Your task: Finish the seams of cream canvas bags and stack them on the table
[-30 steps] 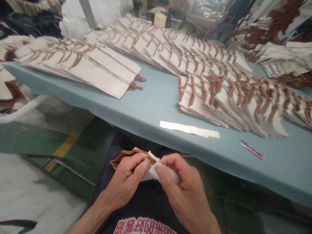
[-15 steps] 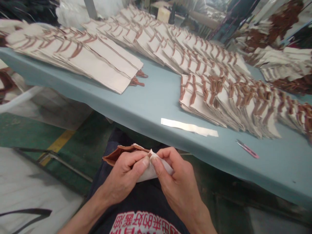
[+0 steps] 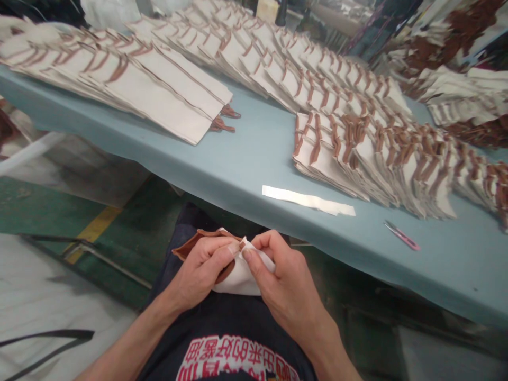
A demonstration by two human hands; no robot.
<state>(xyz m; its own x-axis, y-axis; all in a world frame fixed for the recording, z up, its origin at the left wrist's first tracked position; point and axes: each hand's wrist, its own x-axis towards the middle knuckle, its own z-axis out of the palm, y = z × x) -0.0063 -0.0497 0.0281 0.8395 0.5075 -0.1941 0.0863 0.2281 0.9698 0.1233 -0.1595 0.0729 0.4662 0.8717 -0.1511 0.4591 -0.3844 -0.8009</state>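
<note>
Over my lap I hold a white and brown fabric piece (image 3: 240,279), looking like a small sewn pouch, with its brown edge spread toward the left. My left hand (image 3: 203,272) is closed on it, thumb and fingers pinching near the brown edge. A raised white corner sits between the two thumbs. My right hand (image 3: 280,280) is also closed, pinching the white cloth just right of that corner. The fingertips under the cloth are partly hidden.
Ahead is a blue-covered table (image 3: 246,164) bearing rows of white fabric pieces with brown trim (image 3: 333,143) and a longer stack (image 3: 166,100) at left. A white strip (image 3: 307,201) and pink-handled thread snips (image 3: 401,235) lie near its front edge. A white bag (image 3: 51,296) stands lower left.
Both hands have shifted slightly up and left with the fabric piece. More of its white cloth and a brown curve now show below the thumbs. The camera view has tilted a little.
</note>
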